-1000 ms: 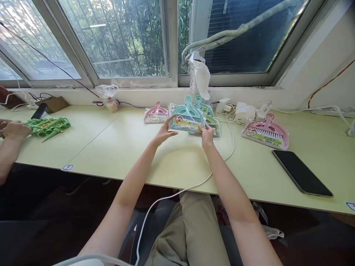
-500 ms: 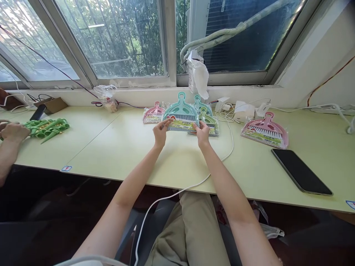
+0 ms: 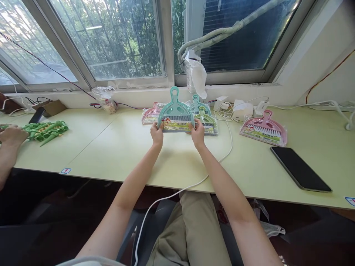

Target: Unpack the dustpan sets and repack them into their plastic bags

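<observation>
Between my two hands a teal dustpan and brush set (image 3: pixel 176 109) is held upright above the table, its looped handle pointing up. My left hand (image 3: pixel 157 134) is closed on its lower left corner. The lower right corner is pinched by my right hand (image 3: pixel 197 133). Behind it, a pink set (image 3: pixel 150 113) shows at the left, partly hidden. To the right, a green set (image 3: pixel 206 118) lies in clear wrap in front of another teal set (image 3: pixel 197 102). Farther right is a wrapped pink dustpan and brush set (image 3: pixel 264 127).
A black phone (image 3: pixel 301 168) lies at the right. A white cable (image 3: pixel 231 146) runs across the table and over its front edge. Chargers (image 3: pixel 242 109) sit by the wall. At the far left, another person's hand (image 3: pixel 13 135) touches green tube-like pieces (image 3: pixel 47 131).
Both hands have shifted slightly left with the teal dustpan set, which now covers more of the pink set behind it. The view has turned a little.
</observation>
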{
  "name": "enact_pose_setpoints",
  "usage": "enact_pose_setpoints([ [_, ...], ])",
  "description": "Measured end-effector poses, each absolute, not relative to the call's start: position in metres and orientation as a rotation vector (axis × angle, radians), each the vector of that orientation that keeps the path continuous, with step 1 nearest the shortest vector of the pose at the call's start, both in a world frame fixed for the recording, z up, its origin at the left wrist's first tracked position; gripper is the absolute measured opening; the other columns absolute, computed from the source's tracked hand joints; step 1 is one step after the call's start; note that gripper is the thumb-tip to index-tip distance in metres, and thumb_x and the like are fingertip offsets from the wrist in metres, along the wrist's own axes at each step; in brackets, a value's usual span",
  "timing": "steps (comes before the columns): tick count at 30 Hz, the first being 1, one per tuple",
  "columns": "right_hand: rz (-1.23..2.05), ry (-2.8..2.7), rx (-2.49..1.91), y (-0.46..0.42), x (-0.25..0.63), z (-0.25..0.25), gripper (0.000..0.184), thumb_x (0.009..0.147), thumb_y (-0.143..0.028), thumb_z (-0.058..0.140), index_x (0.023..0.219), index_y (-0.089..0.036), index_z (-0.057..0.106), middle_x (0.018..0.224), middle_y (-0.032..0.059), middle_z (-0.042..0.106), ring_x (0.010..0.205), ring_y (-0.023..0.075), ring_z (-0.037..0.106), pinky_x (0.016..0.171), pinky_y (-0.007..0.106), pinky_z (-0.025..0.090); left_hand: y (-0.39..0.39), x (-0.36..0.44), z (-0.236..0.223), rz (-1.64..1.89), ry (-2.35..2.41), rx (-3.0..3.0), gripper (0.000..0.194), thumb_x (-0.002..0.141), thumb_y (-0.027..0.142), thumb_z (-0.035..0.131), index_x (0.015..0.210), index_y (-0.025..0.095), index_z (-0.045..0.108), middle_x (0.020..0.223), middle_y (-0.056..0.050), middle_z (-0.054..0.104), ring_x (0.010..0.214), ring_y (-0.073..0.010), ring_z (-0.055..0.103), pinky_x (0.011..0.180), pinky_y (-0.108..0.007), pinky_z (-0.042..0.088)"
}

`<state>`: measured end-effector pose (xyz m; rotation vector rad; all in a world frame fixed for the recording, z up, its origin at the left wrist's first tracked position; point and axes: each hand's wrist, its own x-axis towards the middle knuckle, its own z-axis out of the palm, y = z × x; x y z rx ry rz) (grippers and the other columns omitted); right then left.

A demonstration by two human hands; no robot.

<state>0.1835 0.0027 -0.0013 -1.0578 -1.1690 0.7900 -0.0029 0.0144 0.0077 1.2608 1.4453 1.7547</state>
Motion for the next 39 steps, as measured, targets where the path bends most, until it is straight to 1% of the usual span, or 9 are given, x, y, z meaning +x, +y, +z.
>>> enact_pose_setpoints([
  [6, 0.729, -1.188, -1.052, -0.004, 0.178, 0.0, 0.045, 0.087, -0.053, 0.054, 0.122, -0.024, 0.052, 0.094, 0.0068, 0.064, 0.082, 0.0204, 0.06, 0.07, 0.035, 0.058, 0.011, 0.0, 0.007, 1.657, 1.665, 1.389, 0.015, 0.091, 0.035, 0.053, 0.1, 0.023, 0.054, 0.09, -0.004, 0.065, 0.085, -0.0195, 0.062, 0.073, -0.03, 0.049],
  [10, 0.691, -1.169, -1.111, -0.005, 0.174, -0.003, 0.042, 0.09, -0.048, 0.047, 0.127, -0.026, 0.047, 0.097, 0.0055, 0.06, 0.078, 0.0176, 0.057, 0.066, 0.033, 0.057, 0.005, 0.004, 0.008, 1.599, 1.68, 1.462, 0.025, 0.092, 0.046, 0.053, 0.104, 0.024, 0.052, 0.09, -0.005, 0.066, 0.085, -0.0226, 0.065, 0.073, -0.032, 0.049],
  [15, 0.685, -1.177, -1.1, -0.008, 0.171, -0.002, 0.041, 0.093, -0.043, 0.042, 0.13, -0.025, 0.044, 0.106, 0.0072, 0.06, 0.079, 0.0164, 0.057, 0.065, 0.03, 0.057, 0.0, 0.008, 0.011, 1.557, 1.698, 1.482, 0.054, 0.079, 0.06, 0.066, 0.116, 0.026, 0.048, 0.101, -0.007, 0.069, 0.094, -0.0259, 0.067, 0.077, -0.035, 0.05],
  [21, 0.705, -1.13, -1.1, -0.01, 0.171, 0.001, 0.043, 0.092, -0.045, 0.041, 0.13, -0.026, 0.043, 0.11, 0.0085, 0.06, 0.081, 0.0176, 0.059, 0.06, 0.029, 0.057, -0.004, 0.01, 0.017, 1.44, 1.79, 1.549, 0.078, 0.061, 0.056, 0.083, 0.122, 0.026, 0.044, 0.108, -0.01, 0.07, 0.105, -0.0311, 0.065, 0.085, -0.038, 0.046],
  [26, 0.7, -1.186, -1.156, -0.01, 0.172, 0.001, 0.05, 0.089, -0.056, 0.046, 0.128, -0.025, 0.043, 0.107, 0.0087, 0.062, 0.087, 0.0219, 0.062, 0.068, 0.035, 0.056, -0.004, 0.008, 0.016, 1.447, 1.875, 1.516, 0.071, 0.063, 0.059, 0.08, 0.116, 0.025, 0.045, 0.106, -0.01, 0.07, 0.102, -0.0307, 0.066, 0.084, -0.037, 0.045],
  [30, 0.479, -1.26, -1.318, -0.015, 0.171, 0.002, 0.068, 0.077, -0.063, 0.065, 0.127, -0.024, 0.042, 0.12, 0.0123, 0.062, 0.103, 0.029, 0.063, 0.081, 0.04, 0.053, -0.007, 0.013, 0.017, 1.43, 1.907, 1.512, 0.067, 0.064, 0.056, 0.08, 0.11, 0.025, 0.045, 0.1, -0.009, 0.07, 0.1, -0.0313, 0.066, 0.082, -0.036, 0.045],
  [33, 0.369, -1.239, -1.406, -0.016, 0.172, 0.003, 0.073, 0.073, -0.064, 0.069, 0.128, -0.023, 0.042, 0.128, 0.0156, 0.06, 0.112, 0.0323, 0.06, 0.083, 0.04, 0.051, -0.011, 0.02, 0.017, 1.417, 1.912, 1.536, 0.064, 0.066, 0.054, 0.08, 0.109, 0.024, 0.043, 0.098, -0.008, 0.069, 0.098, -0.0316, 0.066, 0.08, -0.035, 0.045],
  [36, 0.334, -1.24, -1.423, -0.015, 0.173, 0.004, 0.073, 0.074, -0.062, 0.069, 0.128, -0.022, 0.042, 0.131, 0.0166, 0.059, 0.113, 0.0325, 0.06, 0.082, 0.04, 0.051, -0.014, 0.025, 0.015, 1.439, 1.897, 1.546, 0.066, 0.068, 0.053, 0.079, 0.114, 0.024, 0.041, 0.101, -0.009, 0.068, 0.099, -0.0319, 0.066, 0.082, -0.037, 0.045],
  [39, 0.331, -1.245, -1.412, -0.015, 0.173, 0.004, 0.072, 0.075, -0.062, 0.068, 0.129, -0.022, 0.042, 0.129, 0.0163, 0.061, 0.111, 0.0324, 0.061, 0.083, 0.04, 0.051, -0.015, 0.025, 0.014, 1.462, 1.865, 1.572, 0.076, 0.069, 0.054, 0.078, 0.125, 0.025, 0.036, 0.11, -0.011, 0.068, 0.105, -0.0328, 0.065, 0.087, -0.039, 0.044],
])
